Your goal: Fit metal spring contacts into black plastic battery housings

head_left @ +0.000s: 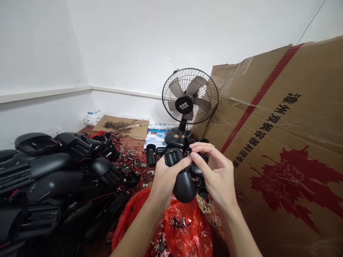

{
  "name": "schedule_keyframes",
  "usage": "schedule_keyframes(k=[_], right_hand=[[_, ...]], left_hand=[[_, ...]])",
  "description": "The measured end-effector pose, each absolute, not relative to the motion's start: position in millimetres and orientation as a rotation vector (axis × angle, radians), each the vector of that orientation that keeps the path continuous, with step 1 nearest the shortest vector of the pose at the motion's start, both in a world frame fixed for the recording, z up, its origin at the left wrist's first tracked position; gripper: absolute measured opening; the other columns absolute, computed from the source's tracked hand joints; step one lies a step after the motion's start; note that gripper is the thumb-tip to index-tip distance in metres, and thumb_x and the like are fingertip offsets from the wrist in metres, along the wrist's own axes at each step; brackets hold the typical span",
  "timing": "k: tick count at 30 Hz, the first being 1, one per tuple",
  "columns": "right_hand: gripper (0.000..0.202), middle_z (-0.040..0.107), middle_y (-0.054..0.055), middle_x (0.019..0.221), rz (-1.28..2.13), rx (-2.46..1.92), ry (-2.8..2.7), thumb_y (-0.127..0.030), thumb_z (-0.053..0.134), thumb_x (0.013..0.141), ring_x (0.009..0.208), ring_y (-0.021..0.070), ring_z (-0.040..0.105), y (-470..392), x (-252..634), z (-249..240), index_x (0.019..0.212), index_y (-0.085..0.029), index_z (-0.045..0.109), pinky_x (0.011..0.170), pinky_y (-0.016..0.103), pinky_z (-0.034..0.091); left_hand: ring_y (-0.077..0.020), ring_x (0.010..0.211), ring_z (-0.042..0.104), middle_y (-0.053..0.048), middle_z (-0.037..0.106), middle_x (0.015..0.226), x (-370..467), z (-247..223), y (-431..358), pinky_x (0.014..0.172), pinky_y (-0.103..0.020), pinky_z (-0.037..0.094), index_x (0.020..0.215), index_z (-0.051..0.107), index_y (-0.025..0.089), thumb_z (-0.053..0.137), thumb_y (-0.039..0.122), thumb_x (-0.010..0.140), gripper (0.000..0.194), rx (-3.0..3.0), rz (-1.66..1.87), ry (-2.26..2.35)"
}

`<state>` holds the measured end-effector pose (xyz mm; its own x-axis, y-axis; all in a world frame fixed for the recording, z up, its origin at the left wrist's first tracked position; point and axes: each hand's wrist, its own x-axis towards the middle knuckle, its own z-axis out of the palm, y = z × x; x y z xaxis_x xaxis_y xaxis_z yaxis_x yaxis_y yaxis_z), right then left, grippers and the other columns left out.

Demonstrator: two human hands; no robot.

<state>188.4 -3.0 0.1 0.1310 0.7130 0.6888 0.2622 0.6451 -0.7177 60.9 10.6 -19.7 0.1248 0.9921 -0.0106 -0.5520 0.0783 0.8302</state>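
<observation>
Black plastic housing point(184, 187) is in L hand point(167, 175), fingers closed round its side, thumb laid across the front; it's held up above a red plastic bag point(198, 242) w/ small shiny parts point(178, 223) in it. R hand point(214, 167) is at the housing's upper R edge, thumb & index tips nearly together; can't tell if they pinch a small pc. Pile of similar blk housings point(53, 171) on L, loose red/blk wires point(131, 157) next to it, fan point(190, 96) behind, big cardboard box point(268, 125) on R.
</observation>
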Motion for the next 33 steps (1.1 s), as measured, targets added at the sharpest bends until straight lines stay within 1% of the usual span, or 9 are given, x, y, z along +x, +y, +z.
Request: schedule_keyframes(k=[4,6,10,12,14,16,18,26,33], right_hand=[[0.003,0.075,0.005,0.107,0.406,-0.999,-1.533,-0.027,0.074,0.093,0.124,0.0263,0.061,-3.8,190.6,-1.0,0.093,-0.025,0.076,0.113,0.048,0.04],[0.004,0.075,0.006,0.108,0.412,-1.014,-1.524,-0.028,0.073,0.093,0.129,0.0279,0.059,-3.4,192.0,-1.3,0.094,-0.024,0.076,0.115,0.051,0.039],[0.004,0.073,0.007,0.114,0.17,-0.89,-1.471,-0.022,0.07,0.095,0.132,0.0284,0.056,-1.4,190.6,-1.1,0.097,-0.023,0.073,0.116,0.053,0.039],[0.007,0.072,0.007,0.114,0.025,-0.863,-1.54,-0.019,0.069,0.096,0.128,0.0277,0.058,0.8,189.4,-1.9,0.097,-0.024,0.073,0.114,0.053,0.042],[0.01,0.071,0.006,0.11,-0.077,-0.865,-1.624,-0.017,0.067,0.096,0.117,0.0263,0.062,4.0,189.7,-3.9,0.098,-0.025,0.073,0.105,0.05,0.048],[0.011,0.07,0.006,0.105,-0.116,-0.88,-1.677,-0.017,0.065,0.097,0.106,0.0246,0.064,7.3,191.2,-6.5,0.1,-0.024,0.074,0.095,0.046,0.052],[0.012,0.07,0.007,0.104,-0.111,-0.892,-1.694,-0.018,0.064,0.098,0.101,0.0235,0.065,9.7,193.1,-8.4,0.101,-0.024,0.074,0.09,0.043,0.054],[0.014,0.07,0.005,0.103,-0.053,-0.884,-1.696,-0.011,0.065,0.096,0.097,0.0195,0.068,3.0,192.7,-2.3,0.1,-0.021,0.073,0.089,0.036,0.054],[0.014,0.07,0.007,0.102,-0.189,-0.914,-1.714,-0.009,0.065,0.095,0.094,0.0208,0.068,1.1,190.1,-3.7,0.1,-0.018,0.074,0.087,0.04,0.055]], left_hand=[[-0.0183,0.094,0.067,-0.007,0.075,0.108,59.1,-22.1,14.3,0.088,-0.03,0.053,0.107,0.069,0.015,0.088,0.032,0.074,0.042,0.803,1.34,0.714],[-0.0201,0.1,0.067,-0.007,0.074,0.112,58.2,-23.3,16.8,0.094,-0.032,0.051,0.113,0.066,0.016,0.084,0.029,0.078,0.042,0.886,1.403,0.78],[-0.0231,0.116,0.063,-0.008,0.071,0.121,57.0,-24.3,19.6,0.104,-0.033,0.045,0.122,0.061,0.018,0.075,0.026,0.086,0.039,1.122,1.461,0.839],[-0.0241,0.117,0.062,-0.008,0.07,0.122,56.4,-23.6,19.1,0.104,-0.033,0.045,0.121,0.062,0.018,0.071,0.027,0.089,0.034,1.189,1.41,0.773],[-0.0238,0.113,0.063,-0.007,0.071,0.117,55.8,-22.5,17.7,0.101,-0.032,0.047,0.116,0.063,0.018,0.069,0.028,0.09,0.028,1.229,1.348,0.734],[-0.0228,0.109,0.063,-0.006,0.071,0.112,55.2,-21.3,15.7,0.098,-0.031,0.048,0.114,0.064,0.018,0.069,0.028,0.09,0.026,1.245,1.295,0.719],[-0.022,0.107,0.063,-0.005,0.07,0.11,54.8,-20.5,13.6,0.096,-0.03,0.047,0.115,0.065,0.019,0.07,0.027,0.089,0.028,1.237,1.259,0.711],[-0.0221,0.109,0.061,-0.003,0.068,0.111,54.7,-17.6,9.3,0.095,-0.029,0.046,0.115,0.062,0.021,0.066,0.023,0.087,0.029,1.173,1.198,0.704],[-0.0196,0.101,0.056,-0.001,0.063,0.104,52.1,-13.2,8.6,0.09,-0.027,0.045,0.109,0.063,0.022,0.061,0.021,0.085,0.024,1.187,1.172,0.705]])
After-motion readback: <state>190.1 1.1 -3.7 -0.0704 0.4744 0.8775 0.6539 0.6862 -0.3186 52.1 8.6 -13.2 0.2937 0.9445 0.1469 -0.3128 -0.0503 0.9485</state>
